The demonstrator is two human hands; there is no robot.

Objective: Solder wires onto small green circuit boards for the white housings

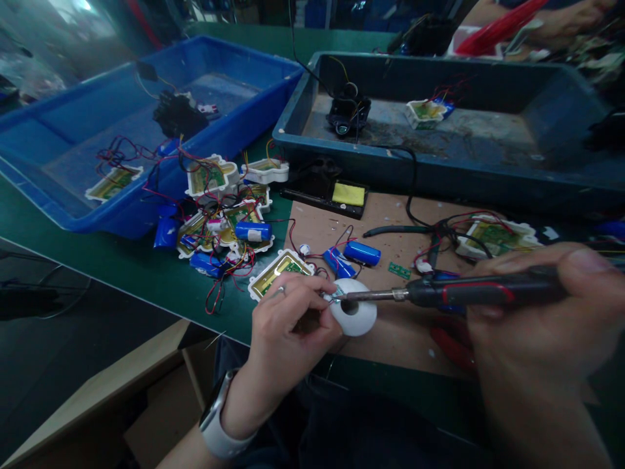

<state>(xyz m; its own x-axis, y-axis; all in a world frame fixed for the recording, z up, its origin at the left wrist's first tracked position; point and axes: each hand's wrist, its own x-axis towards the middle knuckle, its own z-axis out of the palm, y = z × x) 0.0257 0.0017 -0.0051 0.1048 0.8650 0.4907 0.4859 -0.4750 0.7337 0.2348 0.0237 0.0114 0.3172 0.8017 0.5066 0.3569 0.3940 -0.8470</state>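
My right hand [532, 339] is wrapped around the dark handle of a soldering iron [454, 291], which points left. Its metal tip reaches the fingertips of my left hand [293, 319]. Those fingers pinch a small greenish piece [336, 292], too small to make out well. Just behind and under it sits a white ring-shaped roll [359, 319] with a dark hole. Close to the left hand lies a white-rimmed casing with a circuit board [280, 270]. Beyond the iron are a blue cylindrical battery [362, 253] and a small green circuit board [399, 270].
A blue bin [234, 124] stands at the left, a darker bin [439, 153] at the back. Casings, wires and batteries pile up beside the blue bin. A yellow sponge [348, 194] rests in a black stand. Red-handled pliers [452, 345] lie under my right arm. Another person's hand [576, 19] shows top right.
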